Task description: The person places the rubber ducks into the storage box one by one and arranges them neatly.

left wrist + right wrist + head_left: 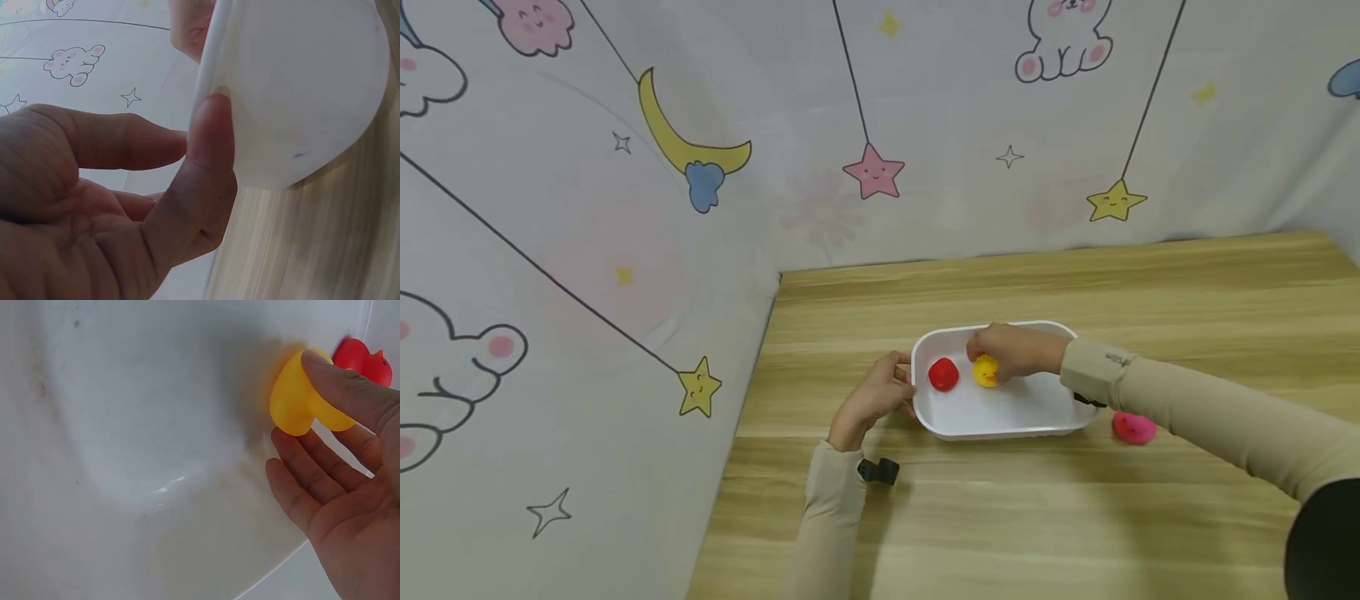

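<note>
My right hand [1018,351] pinches yellow duck [985,372] | just right of red duck [943,375], within white tray [977,421] | my left hand [874,397] grips tray's left end

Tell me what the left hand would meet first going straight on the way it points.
The white tray: the left hand touches its end, so that wall comes first. Past it, inside, the red toy duck seems roughly in line, though depth is unclear.
</note>
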